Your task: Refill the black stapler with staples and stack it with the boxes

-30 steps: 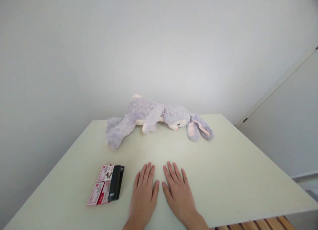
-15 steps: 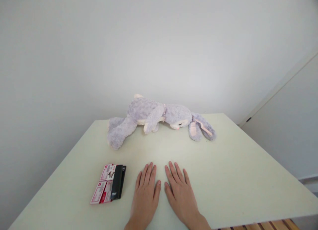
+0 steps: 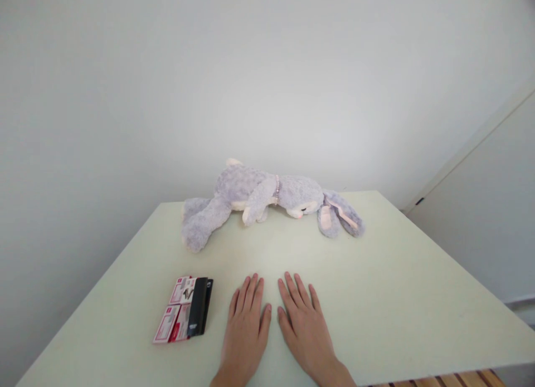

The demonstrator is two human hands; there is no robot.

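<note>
My left hand [image 3: 246, 326] lies palm down on the pale table [image 3: 376, 298], fingers stretched out and holding nothing. Beside it, my right hand [image 3: 305, 326] rests flat in the same way, its thumb a small gap from the left thumb. To the left of my left hand is a black stapler [image 3: 198, 307], against small white and red boxes [image 3: 173, 316], one printed with a stapler picture. Beyond both hands a lilac plush rabbit [image 3: 246, 189] lies on its side, long ears to the right, a beaded band around its neck. Neither hand touches these things.
A plain white wall [image 3: 267, 86] rises behind the table. At the right is a pale door-like panel [image 3: 489, 209]. Wooden slats [image 3: 447, 380] show below the table's front right edge.
</note>
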